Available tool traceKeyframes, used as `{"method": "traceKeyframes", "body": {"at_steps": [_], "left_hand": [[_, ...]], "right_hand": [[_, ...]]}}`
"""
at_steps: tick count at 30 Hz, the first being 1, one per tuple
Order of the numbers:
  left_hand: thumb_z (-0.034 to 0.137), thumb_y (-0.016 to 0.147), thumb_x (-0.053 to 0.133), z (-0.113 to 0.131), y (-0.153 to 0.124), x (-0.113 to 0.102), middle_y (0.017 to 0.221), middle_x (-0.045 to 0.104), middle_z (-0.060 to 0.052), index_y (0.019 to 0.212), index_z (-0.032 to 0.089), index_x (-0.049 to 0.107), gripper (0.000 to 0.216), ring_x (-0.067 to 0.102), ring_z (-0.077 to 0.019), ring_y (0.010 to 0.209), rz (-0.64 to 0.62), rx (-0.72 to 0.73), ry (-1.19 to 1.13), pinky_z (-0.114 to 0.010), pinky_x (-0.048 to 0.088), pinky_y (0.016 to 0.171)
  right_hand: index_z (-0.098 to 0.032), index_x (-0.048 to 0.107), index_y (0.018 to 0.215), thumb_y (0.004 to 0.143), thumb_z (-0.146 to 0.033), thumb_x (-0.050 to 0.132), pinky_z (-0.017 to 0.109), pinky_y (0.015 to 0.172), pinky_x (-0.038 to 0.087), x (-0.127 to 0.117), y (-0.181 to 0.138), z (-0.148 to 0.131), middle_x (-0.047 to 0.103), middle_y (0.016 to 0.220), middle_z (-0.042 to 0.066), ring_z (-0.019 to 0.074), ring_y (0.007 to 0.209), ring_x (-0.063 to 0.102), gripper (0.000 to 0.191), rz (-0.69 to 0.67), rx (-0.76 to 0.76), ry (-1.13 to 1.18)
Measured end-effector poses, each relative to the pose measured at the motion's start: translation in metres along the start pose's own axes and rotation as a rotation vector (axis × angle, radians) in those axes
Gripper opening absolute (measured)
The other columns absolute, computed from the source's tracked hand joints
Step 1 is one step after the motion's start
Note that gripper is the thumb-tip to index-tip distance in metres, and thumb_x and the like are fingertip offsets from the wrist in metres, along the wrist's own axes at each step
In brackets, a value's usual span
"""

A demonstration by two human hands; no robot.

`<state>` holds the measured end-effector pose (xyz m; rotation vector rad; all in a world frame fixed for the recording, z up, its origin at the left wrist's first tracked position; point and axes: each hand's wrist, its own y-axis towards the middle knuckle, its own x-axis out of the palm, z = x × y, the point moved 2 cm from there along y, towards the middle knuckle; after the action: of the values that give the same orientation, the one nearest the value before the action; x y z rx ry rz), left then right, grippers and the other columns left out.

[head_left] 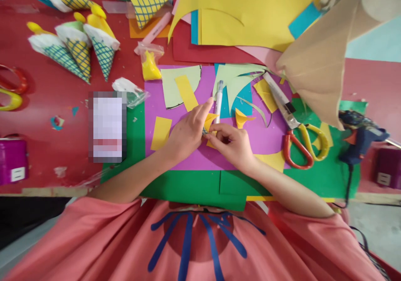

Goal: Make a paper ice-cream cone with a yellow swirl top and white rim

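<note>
Above the purple sheet (200,162), my left hand (188,132) is closed around a small yellow paper cone (210,120) with a bit of dark grid pattern showing. The thumb and index finger of my right hand (236,145) pinch at the cone's lower edge, against the left fingers. Most of the cone is hidden by my hands. A white marker (219,101) with a bluish cap lies just beyond them. Right of it sits a curled yellow paper piece (241,118). Several yellow strips lie around, one strip (161,133) beside my left hand.
Large scissors (293,124) lie right of my hands, with a glue gun (360,143) farther right. Several gridded cones (105,53) stand out at upper left. A blurred-out phone-like screen (107,128) is at left. Yellow sheets (244,18) are stacked at the back.
</note>
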<state>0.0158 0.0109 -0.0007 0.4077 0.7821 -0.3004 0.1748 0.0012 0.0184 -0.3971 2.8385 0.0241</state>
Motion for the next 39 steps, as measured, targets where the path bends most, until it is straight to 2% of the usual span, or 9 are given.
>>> {"method": "traceKeyframes", "body": {"at_steps": [6, 11, 13, 17, 21, 25, 32, 36, 39], "left_hand": [[0.013, 0.095, 0.039, 0.000, -0.004, 0.007, 0.143, 0.052, -0.013, 0.157, 0.027, 0.009, 0.070, 0.053, -0.0245, 0.136, 0.055, 0.070, 0.079, -0.041, 0.053, 0.104], [0.029, 0.089, 0.058, 0.002, 0.001, 0.002, 0.141, 0.055, -0.014, 0.155, 0.026, 0.008, 0.083, 0.061, -0.0233, 0.122, 0.040, -0.030, -0.108, -0.037, 0.057, 0.094], [0.032, 0.085, 0.064, 0.003, 0.002, -0.001, 0.132, 0.061, -0.013, 0.152, 0.024, 0.017, 0.082, 0.065, -0.0224, 0.112, 0.032, -0.121, -0.165, -0.036, 0.057, 0.090], [0.033, 0.086, 0.066, 0.003, 0.003, -0.005, 0.115, 0.068, -0.007, 0.130, 0.022, 0.042, 0.051, 0.070, -0.0210, 0.099, -0.021, -0.235, -0.163, -0.029, 0.056, 0.078], [0.039, 0.089, 0.065, 0.003, 0.004, -0.007, 0.115, 0.068, -0.006, 0.126, 0.023, 0.041, 0.047, 0.070, -0.0195, 0.098, -0.008, -0.204, -0.198, -0.027, 0.055, 0.076], [0.044, 0.089, 0.065, 0.003, 0.004, -0.005, 0.114, 0.067, -0.006, 0.127, 0.023, 0.042, 0.049, 0.069, -0.0187, 0.097, -0.019, -0.182, -0.258, -0.027, 0.053, 0.077], [0.047, 0.079, 0.075, -0.001, 0.010, -0.004, 0.100, 0.065, -0.001, 0.109, 0.023, 0.046, 0.048, 0.067, -0.0145, 0.086, -0.007, -0.339, -0.750, -0.024, 0.053, 0.070], [0.041, 0.074, 0.079, -0.004, 0.015, -0.004, 0.097, 0.069, -0.002, 0.104, 0.021, 0.050, 0.047, 0.067, -0.0126, 0.071, -0.128, -0.448, -1.143, -0.024, 0.051, 0.061], [0.036, 0.072, 0.079, -0.005, 0.017, -0.005, 0.095, 0.070, -0.004, 0.105, 0.020, 0.055, 0.044, 0.066, -0.0132, 0.069, -0.138, -0.525, -1.240, -0.024, 0.047, 0.055]], "right_hand": [[-0.018, 0.063, 0.080, 0.085, -0.026, 0.064, 0.022, 0.051, 0.034, 0.006, -0.001, 0.000, 0.043, 0.050, -0.010, 0.0063, 0.046, 0.038, 0.009, -0.008, 0.070, 0.093], [-0.018, 0.063, 0.077, 0.085, -0.028, 0.066, 0.022, 0.047, 0.030, 0.001, 0.003, 0.001, 0.043, 0.048, -0.009, 0.0060, 0.044, 0.034, 0.013, -0.050, 0.066, 0.129], [-0.018, 0.065, 0.078, 0.084, -0.029, 0.068, 0.022, 0.045, 0.027, -0.003, 0.005, 0.001, 0.043, 0.048, -0.009, 0.0057, 0.043, 0.033, 0.013, -0.024, 0.069, 0.163], [-0.018, 0.067, 0.077, 0.083, -0.038, 0.074, 0.022, 0.042, 0.026, -0.011, 0.009, 0.001, 0.051, 0.048, -0.007, 0.0058, 0.042, 0.036, 0.022, 0.076, 0.069, 0.181], [-0.018, 0.069, 0.080, 0.083, -0.049, 0.074, 0.022, 0.043, 0.030, -0.016, 0.012, 0.002, 0.058, 0.052, -0.004, 0.0064, 0.043, 0.043, 0.032, 0.066, -0.006, 0.100], [-0.018, 0.070, 0.079, 0.082, -0.048, 0.075, 0.021, 0.044, 0.033, -0.020, 0.014, 0.000, 0.058, 0.053, -0.004, 0.0054, 0.045, 0.044, 0.031, 0.055, -0.105, 0.012], [-0.020, 0.067, 0.094, 0.088, -0.030, 0.072, 0.020, 0.042, 0.034, -0.031, 0.010, -0.006, 0.055, 0.053, -0.009, 0.0047, 0.041, 0.044, 0.012, 0.136, -0.211, 0.074], [-0.022, 0.062, 0.091, 0.095, -0.029, 0.063, 0.021, 0.042, 0.039, -0.056, 0.014, -0.008, 0.062, 0.057, -0.007, 0.0063, 0.041, 0.052, 0.008, 0.266, -0.244, 0.080], [-0.024, 0.059, 0.090, 0.098, -0.029, 0.059, 0.022, 0.040, 0.035, -0.080, 0.021, -0.011, 0.057, 0.052, -0.009, 0.0067, 0.038, 0.047, 0.010, 0.307, -0.269, 0.076]]}}
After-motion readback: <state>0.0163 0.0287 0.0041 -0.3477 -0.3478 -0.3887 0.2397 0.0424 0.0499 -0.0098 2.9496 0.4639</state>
